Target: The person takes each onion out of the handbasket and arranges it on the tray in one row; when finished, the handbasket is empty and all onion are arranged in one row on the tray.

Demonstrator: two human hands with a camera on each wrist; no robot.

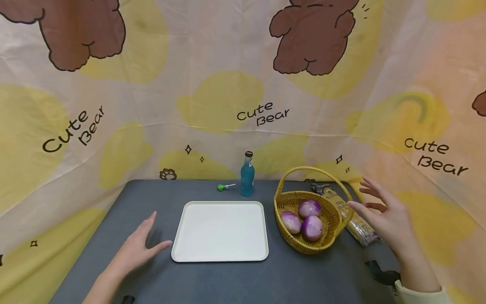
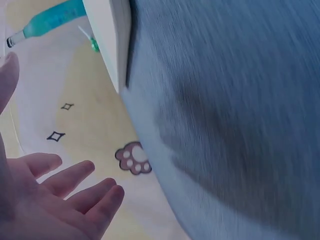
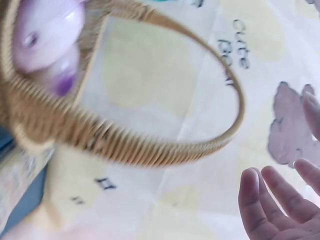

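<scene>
My left hand hovers over the table at the left of a white tray, thumb spread from the fingers and nothing held. Its thumb tip comes close to the tray's left edge in the head view. On the other side, my right hand is raised beside a yellow wicker basket, fingers apart and holding nothing. Three purple-and-white onions lie in the basket, and its tall handle arches up near the right hand's fingers in the right wrist view.
Behind the tray stands a blue bottle with a dark cap. A green lollipop lies left of it. A long, clear-and-yellow package rests behind and right of the basket. A bear-printed cloth hangs along the grey table's back.
</scene>
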